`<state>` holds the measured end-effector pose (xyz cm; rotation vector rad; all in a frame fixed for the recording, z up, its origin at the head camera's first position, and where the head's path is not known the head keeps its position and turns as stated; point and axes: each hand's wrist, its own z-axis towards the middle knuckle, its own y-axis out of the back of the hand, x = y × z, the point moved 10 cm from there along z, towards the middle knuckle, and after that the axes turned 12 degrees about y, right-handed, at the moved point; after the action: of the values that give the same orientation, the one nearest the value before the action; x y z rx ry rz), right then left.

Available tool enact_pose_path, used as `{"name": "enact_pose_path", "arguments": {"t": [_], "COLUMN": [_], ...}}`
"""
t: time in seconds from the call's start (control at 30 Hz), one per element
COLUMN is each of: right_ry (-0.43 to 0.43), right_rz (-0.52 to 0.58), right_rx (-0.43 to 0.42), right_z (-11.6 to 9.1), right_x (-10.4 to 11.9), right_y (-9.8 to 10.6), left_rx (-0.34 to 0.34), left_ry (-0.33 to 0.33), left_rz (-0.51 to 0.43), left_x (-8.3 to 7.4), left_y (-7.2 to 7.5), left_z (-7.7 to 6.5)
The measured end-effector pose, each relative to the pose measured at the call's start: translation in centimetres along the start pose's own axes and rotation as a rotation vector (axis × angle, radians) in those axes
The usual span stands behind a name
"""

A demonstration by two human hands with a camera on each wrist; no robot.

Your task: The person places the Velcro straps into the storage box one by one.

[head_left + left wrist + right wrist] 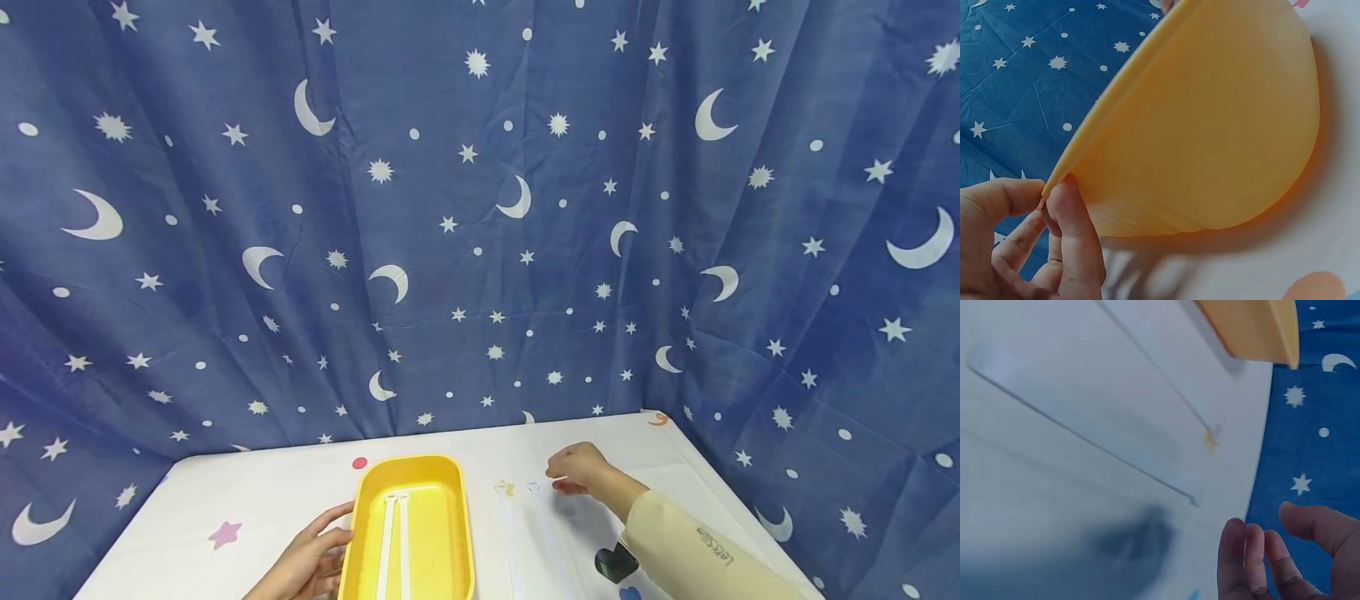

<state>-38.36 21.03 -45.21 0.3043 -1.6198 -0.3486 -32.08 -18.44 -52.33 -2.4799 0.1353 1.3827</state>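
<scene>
My left hand (303, 560) pinches the left rim of a yellow plastic tray (467, 525), thumb on one side and fingers on the other. The left wrist view shows the tray (1210, 125) tilted in that grip. Inside it lie two long white strips with small slotted heads, a left strip (387, 542) and a right strip (405, 542). Two similar strips lie on the table to the right of the tray, a nearer one (506, 529) and a farther one (547, 525). Close to the farther strip's head hovers my right hand (581, 468), thumb and bent fingers apart, holding nothing.
The white table cover (292, 483) carries printed shapes, among them a pink star (224, 534), a red dot (360, 462) and a black heart (617, 563) by the right sleeve. A blue curtain (450, 250) with moons and stars hangs along the table's back and sides.
</scene>
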Motion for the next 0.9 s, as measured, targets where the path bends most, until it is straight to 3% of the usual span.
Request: {"name": "enact_pose_path", "arguments": {"t": [0.53,0.9], "right_ry": [0.1,0.12], "right_rz": [-0.262,-0.346], "right_rx": [-0.008,-0.113], "right_z": [-1.4,-1.8], "right_x": [-4.9,-5.4], "right_y": [-1.6,-1.6], "left_rx": [0.018,0.007], "left_ry": [0.013,-0.01], "left_rz": [-0.04,-0.004], "left_x": [0.2,-0.1], "left_y": [-0.3,-0.2], "left_z": [0.1,0.0]}}
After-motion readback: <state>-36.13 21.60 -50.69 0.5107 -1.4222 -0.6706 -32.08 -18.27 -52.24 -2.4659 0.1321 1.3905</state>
